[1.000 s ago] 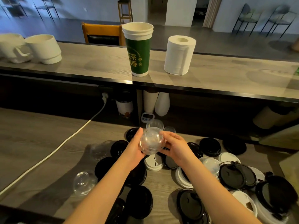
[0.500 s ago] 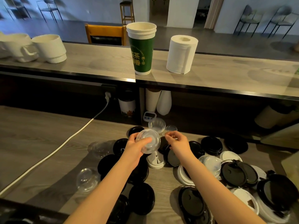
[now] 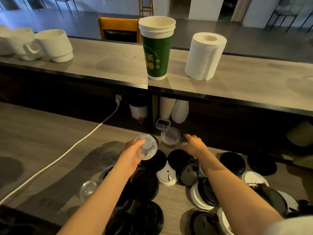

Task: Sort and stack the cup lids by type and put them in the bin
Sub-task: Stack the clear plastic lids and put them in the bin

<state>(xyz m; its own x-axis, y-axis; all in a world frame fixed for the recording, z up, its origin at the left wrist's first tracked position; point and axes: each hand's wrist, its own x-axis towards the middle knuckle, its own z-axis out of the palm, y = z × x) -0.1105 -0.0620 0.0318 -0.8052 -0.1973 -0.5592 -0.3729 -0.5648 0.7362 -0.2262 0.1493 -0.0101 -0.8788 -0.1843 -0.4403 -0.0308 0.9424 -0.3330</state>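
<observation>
Left hand [image 3: 133,156] around lid [image 3: 147,147], right hand [image 3: 194,145] outstretched

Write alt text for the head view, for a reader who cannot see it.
A left hand holds clear dome lids over a counter strewn with black, white and clear lids; the right hand reaches toward another clear lid. A green cup and paper roll stand on the ledge behind.

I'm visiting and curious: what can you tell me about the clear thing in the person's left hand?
A clear dome lid, see-through plastic by its look: round, with a rim and a raised centre. The left hand grips it by the rim, tilted on edge, above the black lids. Whether several are nested is unclear.
</observation>
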